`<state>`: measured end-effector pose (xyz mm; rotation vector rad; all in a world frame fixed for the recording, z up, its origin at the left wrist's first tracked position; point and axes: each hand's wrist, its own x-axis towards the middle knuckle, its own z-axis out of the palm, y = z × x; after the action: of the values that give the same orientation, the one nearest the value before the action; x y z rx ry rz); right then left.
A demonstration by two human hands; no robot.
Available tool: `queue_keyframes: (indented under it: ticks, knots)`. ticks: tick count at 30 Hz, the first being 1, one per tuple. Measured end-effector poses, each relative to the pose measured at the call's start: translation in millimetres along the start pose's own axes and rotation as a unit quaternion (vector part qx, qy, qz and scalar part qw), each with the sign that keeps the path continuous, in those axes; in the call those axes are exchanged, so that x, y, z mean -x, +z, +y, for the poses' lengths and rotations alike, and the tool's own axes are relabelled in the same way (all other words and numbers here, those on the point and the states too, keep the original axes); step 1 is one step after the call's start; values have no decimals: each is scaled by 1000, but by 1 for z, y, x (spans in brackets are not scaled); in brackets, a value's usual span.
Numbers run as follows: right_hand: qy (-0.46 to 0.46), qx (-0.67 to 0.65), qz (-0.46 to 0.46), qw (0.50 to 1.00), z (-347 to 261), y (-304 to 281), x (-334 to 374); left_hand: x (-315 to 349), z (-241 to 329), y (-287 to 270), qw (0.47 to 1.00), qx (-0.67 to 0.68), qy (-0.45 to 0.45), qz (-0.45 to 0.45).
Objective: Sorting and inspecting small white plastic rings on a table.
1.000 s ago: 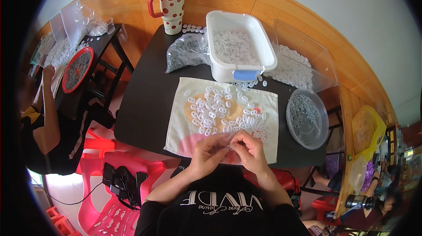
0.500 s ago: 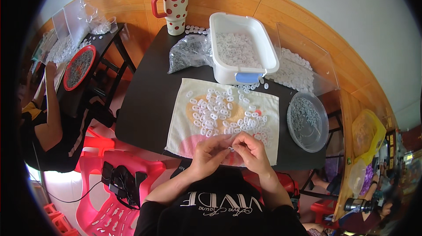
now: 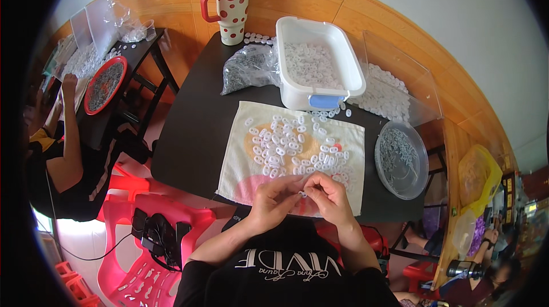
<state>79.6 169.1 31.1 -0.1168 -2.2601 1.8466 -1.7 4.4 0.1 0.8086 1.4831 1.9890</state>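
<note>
Pinching from the left with left grip [image 3: 270, 201], at the near edge of the cloth [image 3: 230, 165]; holding a small white piece [image 3: 302, 194] at the fingertips, just right of that grip; pinching it from the right with right grip [image 3: 333, 197], well left of the clear dish [image 3: 414, 187].

The left hand [image 3: 271, 203] and the right hand [image 3: 329, 197] pinch a tiny piece [image 3: 302, 193] between them, over the near edge of a cloth [image 3: 231, 172]. Lots of little white ovals [image 3: 279, 142] lie on the cloth. Behind it sits a big white tub [image 3: 294, 98] with white bits [image 3: 311, 65] inside. A spotted cup [image 3: 233, 12] stands at the back of the black table [image 3: 189, 129]. A round bowl [image 3: 407, 191] of grey bits [image 3: 397, 155] is on the right.
</note>
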Motion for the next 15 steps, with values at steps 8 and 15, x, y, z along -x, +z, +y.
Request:
queue_keyframes:
  ticks: [8,15]
  knots:
    - [-15,70,-26,997,-10,-1,-4,4,-3,2,999,24,14,29]
    - [-3,122,-59,991,-9,-3,-5,4,-5,1,999,11,30,32]
